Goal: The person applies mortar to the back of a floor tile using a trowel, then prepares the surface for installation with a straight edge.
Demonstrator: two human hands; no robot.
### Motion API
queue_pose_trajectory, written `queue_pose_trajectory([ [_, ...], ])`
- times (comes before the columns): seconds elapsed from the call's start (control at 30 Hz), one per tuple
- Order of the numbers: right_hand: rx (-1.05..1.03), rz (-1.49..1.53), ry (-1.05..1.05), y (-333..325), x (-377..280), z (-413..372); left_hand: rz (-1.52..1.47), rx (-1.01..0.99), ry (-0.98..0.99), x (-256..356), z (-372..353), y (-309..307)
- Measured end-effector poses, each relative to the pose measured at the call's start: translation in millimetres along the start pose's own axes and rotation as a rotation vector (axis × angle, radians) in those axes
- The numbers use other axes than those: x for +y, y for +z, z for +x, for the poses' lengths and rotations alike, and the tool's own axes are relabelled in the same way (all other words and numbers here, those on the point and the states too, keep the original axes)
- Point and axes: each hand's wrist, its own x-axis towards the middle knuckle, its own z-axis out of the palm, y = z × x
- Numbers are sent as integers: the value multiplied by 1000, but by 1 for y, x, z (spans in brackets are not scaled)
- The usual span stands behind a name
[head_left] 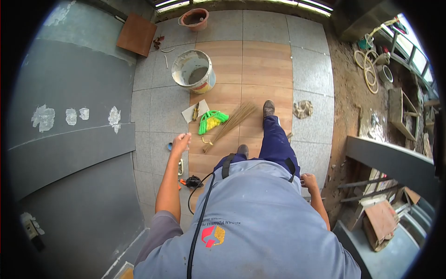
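My left hand (181, 142) is held out over the floor at the left, its fingers drawn together; whatever is in them is too small to make out. Near it lie a bright green and yellow bundle (213, 121) and a bundle of thin brown sticks (231, 125), like a stick broom. A yellow-handled tool (195, 111), perhaps pliers, rests on a pale tile offcut (188, 113). My right hand (309, 181) hangs beside my right hip with curled fingers, and I cannot make out what they hold, if anything.
A large pail (204, 86) with grey contents stands ahead, a smaller reddish bucket (200, 25) behind it. A black bag (193, 182) and orange-handled item (182, 181) lie left of my legs. A stained cloth (303, 109) is on the grey tiles. Bare soil (346, 88) borders the right side.
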Motion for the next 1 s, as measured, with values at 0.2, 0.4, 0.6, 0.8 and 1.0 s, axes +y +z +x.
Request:
queue_pose_trajectory([
  [0.2, -28, -120, -23, -54, -153, 97, -223, 13, -417, -28, 27, 68],
  [0.4, -173, -483, -147, -80, -362, 170, -439, 113, -488, -3, -37, 116],
  [0.6, -234, -712, -387, 12, -524, 216, -744, 314, -556, -53, -99, 155],
  [0.8, -455, -835, -592, 171, -605, 172, -1077, 440, -680, -123, -128, 230],
  [1.0, -644, -885, -498, 344, -656, 192, -1241, 503, -869, -82, -171, 300],
])
